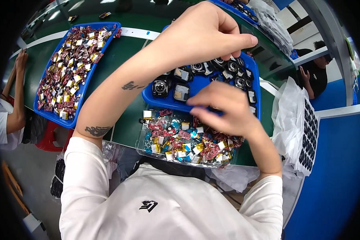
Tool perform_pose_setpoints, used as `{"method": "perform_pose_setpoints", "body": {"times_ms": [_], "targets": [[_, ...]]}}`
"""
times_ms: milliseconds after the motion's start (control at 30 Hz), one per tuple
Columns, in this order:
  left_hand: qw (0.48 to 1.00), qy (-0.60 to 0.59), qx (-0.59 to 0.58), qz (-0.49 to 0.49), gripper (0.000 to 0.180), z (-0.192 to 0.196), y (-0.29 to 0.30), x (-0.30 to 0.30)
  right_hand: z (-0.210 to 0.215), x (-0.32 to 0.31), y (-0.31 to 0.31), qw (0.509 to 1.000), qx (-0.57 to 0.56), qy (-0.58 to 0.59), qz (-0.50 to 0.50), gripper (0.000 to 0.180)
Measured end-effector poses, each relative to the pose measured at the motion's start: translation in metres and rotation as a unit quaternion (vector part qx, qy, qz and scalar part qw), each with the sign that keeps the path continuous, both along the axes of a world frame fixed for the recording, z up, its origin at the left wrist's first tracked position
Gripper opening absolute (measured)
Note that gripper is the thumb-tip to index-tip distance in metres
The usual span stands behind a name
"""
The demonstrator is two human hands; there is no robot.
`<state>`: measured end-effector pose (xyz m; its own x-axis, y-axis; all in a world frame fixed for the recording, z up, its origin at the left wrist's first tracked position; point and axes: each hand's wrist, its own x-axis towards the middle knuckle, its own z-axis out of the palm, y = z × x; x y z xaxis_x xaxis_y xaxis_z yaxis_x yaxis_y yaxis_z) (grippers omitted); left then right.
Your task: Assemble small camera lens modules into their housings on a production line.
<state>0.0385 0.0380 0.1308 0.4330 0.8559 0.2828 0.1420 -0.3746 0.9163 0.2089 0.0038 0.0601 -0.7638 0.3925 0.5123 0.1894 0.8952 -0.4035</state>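
A green table (128, 52) with a white stripe (136, 33) running across it carries everything here. On its left lies a long blue tray (42, 110) heaped with small red, silver and yellow parts, and near the middle a second blue tray (200, 83) holds round black pieces — just in front of it, at the near edge, sits a clear tray (142, 146) full of small red, yellow and blue parts. At the far right edge lies another blue tray (228, 7) beside a pile of clear plastic bags (274, 26).
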Motion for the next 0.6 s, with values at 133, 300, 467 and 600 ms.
{"method": "perform_pose_setpoints", "body": {"times_ms": [133,300,467,600], "targets": [[0.997,0.062,-0.04,0.001,0.042,0.01,-0.007,0.008,-0.017,-0.026,-0.035,0.989,0.008,-0.133,-0.059,0.026],[0.995,0.023,0.091,0.025,0.041,-0.022,0.003,0.012,-0.037,-0.042,-0.037,0.987,0.023,-0.148,-0.048,0.013],[0.995,0.015,0.098,-0.019,0.034,-0.021,0.001,0.012,-0.021,-0.022,-0.031,0.995,-0.011,-0.09,-0.049,0.011],[0.962,0.065,0.261,-0.033,0.019,-0.023,-0.004,0.01,0.006,0.01,-0.023,0.991,-0.025,0.054,-0.122,0.011]]}}
